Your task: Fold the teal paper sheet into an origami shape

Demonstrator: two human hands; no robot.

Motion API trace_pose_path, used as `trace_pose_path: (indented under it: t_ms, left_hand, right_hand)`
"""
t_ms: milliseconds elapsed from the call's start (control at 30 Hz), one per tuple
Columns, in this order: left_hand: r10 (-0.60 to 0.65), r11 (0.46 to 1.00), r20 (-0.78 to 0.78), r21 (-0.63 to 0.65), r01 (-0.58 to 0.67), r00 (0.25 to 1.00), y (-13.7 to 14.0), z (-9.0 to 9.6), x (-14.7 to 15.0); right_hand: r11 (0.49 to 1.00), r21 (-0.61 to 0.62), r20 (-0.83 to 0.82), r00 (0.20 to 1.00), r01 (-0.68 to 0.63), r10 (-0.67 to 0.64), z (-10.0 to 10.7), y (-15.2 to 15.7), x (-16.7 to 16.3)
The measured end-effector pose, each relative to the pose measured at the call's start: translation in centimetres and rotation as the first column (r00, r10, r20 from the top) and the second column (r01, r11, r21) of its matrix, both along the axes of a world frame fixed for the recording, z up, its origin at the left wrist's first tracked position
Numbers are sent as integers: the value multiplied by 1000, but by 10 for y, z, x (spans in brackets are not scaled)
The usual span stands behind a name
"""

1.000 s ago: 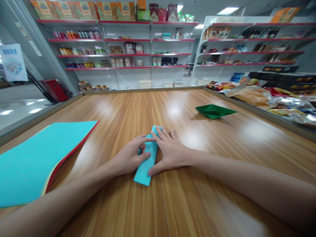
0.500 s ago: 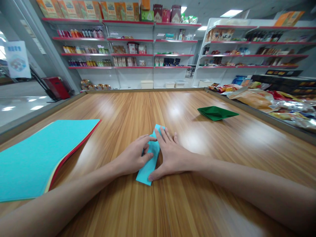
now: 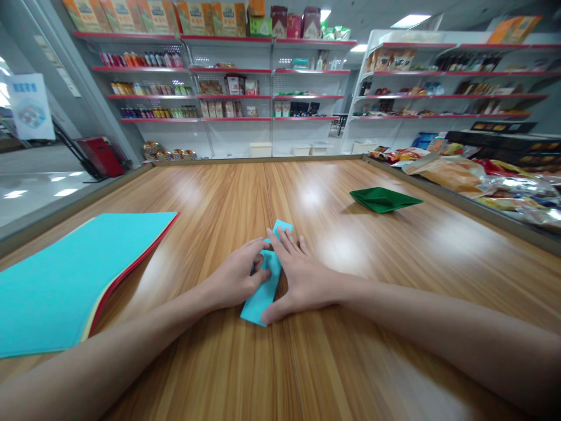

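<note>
A narrow folded strip of light-blue paper (image 3: 260,305) lies slantwise on the wooden table, between and under my hands. My left hand (image 3: 239,273) is on its left side, fingers curled, with the thumb and index finger touching the paper and holding it. From the right, my right hand (image 3: 304,278) rests with fingers spread, the fingertips on the strip's upper part and the thumb at its lower right edge. Part of the strip is hidden by the fingers.
A stack of coloured paper sheets (image 3: 83,275), blue on top with yellow and red below, lies at the left. At the right back sits a folded green paper boat (image 3: 383,200). Beyond the table's raised edge, snack bags (image 3: 456,174) are piled up; stocked shelves (image 3: 232,120) stand behind.
My right hand's fingers have slid slightly left and down across the strip, showing more of its top end. The left hand has barely moved.
</note>
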State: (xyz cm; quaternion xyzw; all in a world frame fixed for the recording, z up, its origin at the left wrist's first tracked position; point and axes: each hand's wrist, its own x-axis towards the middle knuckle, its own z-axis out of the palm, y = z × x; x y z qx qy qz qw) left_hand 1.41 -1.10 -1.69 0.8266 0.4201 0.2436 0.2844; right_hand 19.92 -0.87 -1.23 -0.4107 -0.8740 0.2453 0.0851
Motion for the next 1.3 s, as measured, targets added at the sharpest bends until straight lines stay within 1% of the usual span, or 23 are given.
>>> trace_pose_path:
  t_ms: [67,200,433,600,700,800,933,1167,1300]
  left_hand:
    - [-3,1000,5,4,3,1000,-1,-1,-1]
    - [-3,1000,-5,2,3,1000,-3,-1,-1]
    - [-13,999,-25,29,14,1000,-2,2,0]
    - [-14,999,-28,48,15,1000,0,-1,1]
    - [-27,1000,-6,1,27,1000,0,0,-3]
    - [-88,994,-11,-66,87,996,-4,5,-10]
    - [-177,983,-56,-54,174,983,-9,10,-16]
    - [-156,984,-24,-88,153,988,-11,8,-17]
    - [-173,982,-48,-81,169,984,-10,7,-17]
  right_hand:
    - [1000,-6,-10,1000,5,-5,0,7,5]
    - [998,35,-14,999,48,-48,-4,15,9]
    - [997,63,-1,999,46,-46,-7,10,6]
    - [996,81,2,999,43,-43,-6,7,5]
    - [995,94,4,999,33,-33,-7,7,5]
    - [995,91,22,999,32,-34,-7,6,6]
    - [996,91,21,1000,14,-16,-6,6,5]
    - [995,99,-6,1000,11,-11,-7,8,6]
    - [997,71,-11,1000,22,-22,-7,11,7]
